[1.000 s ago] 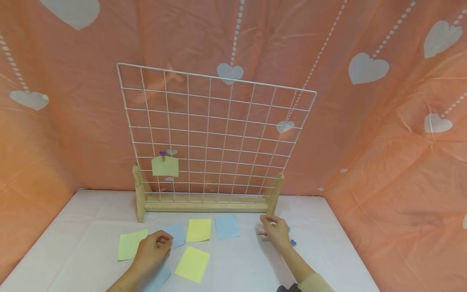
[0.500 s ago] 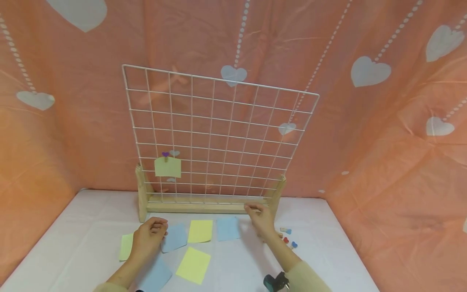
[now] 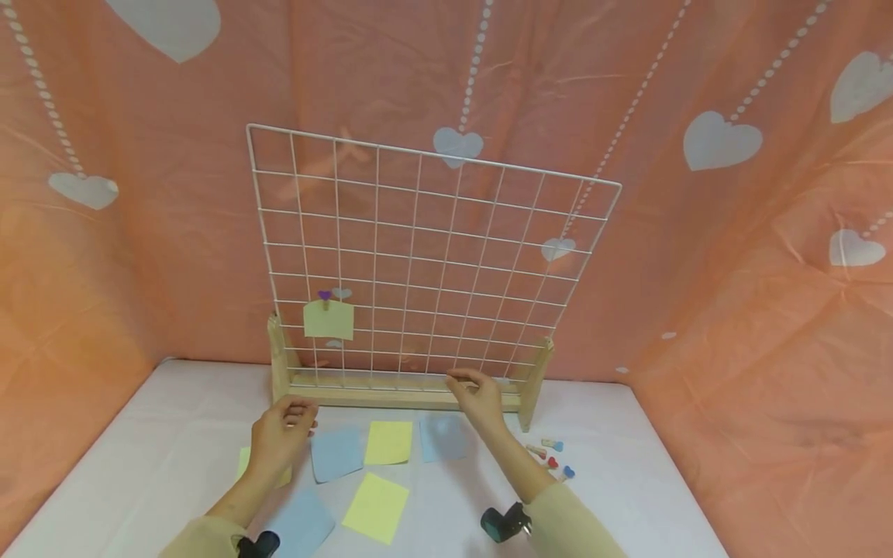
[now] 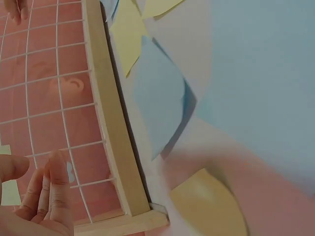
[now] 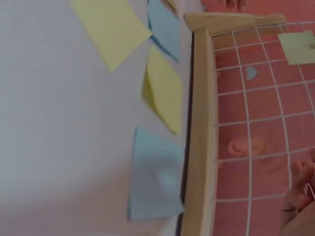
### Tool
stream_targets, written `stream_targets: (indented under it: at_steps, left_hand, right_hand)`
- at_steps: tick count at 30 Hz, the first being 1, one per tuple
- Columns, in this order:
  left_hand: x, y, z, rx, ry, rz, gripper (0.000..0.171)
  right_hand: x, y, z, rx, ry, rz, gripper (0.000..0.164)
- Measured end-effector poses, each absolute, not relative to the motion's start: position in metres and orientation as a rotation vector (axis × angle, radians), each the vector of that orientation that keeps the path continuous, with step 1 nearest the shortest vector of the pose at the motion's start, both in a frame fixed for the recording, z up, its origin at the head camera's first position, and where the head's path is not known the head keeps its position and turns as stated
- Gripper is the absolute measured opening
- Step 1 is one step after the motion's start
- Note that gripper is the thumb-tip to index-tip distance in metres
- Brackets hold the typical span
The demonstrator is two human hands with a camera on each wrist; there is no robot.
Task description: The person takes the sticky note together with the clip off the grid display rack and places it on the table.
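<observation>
My left hand (image 3: pixel 281 434) hovers above the table near the grid's left foot, its thumb and fingers (image 4: pixel 59 191) apart with nothing between them. At the lower right of the white wire grid (image 3: pixel 418 263) is my right hand (image 3: pixel 480 399), fingertips close together; whether something small is between them cannot be made out. A pale green sticky note (image 3: pixel 329 321) hangs on the grid's left side under a purple heart clip (image 3: pixel 325 295). Below lie blue notes (image 3: pixel 337 454), yellow notes (image 3: pixel 389 442) and a green note (image 3: pixel 243 462) partly hidden by the left hand.
Several small heart clips (image 3: pixel 552 463), red and blue, lie right of the right forearm. The grid stands in a wooden base (image 3: pixel 391 397) at the table's back. An orange curtain (image 3: pixel 698 294) with white hearts surrounds the table (image 3: pixel 593 496). Dark wrist cameras (image 3: pixel 504 523) sit on both wrists.
My right hand has moved left and up from beside the heart clips to the front of the grid. The left hand has risen a little from the notes. The view has shifted slightly.
</observation>
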State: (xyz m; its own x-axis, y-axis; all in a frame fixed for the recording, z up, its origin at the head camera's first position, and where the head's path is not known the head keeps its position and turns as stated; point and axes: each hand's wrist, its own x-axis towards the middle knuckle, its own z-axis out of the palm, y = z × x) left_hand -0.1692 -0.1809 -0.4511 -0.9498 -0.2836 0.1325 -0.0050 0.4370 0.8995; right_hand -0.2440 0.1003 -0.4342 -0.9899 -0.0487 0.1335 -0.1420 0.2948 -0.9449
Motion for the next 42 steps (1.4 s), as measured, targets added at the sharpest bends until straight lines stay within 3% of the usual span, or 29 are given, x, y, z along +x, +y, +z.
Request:
stream_targets:
  at_steps: [21,33,42]
  left_hand:
    - [-0.188,-0.187,-0.433,0.212,-2.339,-1.468,0.02]
    - [-0.198,-0.192,-0.426,0.28,-2.299,-1.371,0.022]
    - [-0.207,-0.192,-0.419,0.321,-2.242,-1.312,0.021]
  right_hand:
    - [-0.258,0.051,-0.401,0.438,-2.348,1.864,0.023]
    - [-0.24,0.019,-0.353,0.497,-2.393,1.787,0.023]
    - [-0.263,0.003,-0.363,0.587,-2.32,1.795,0.019]
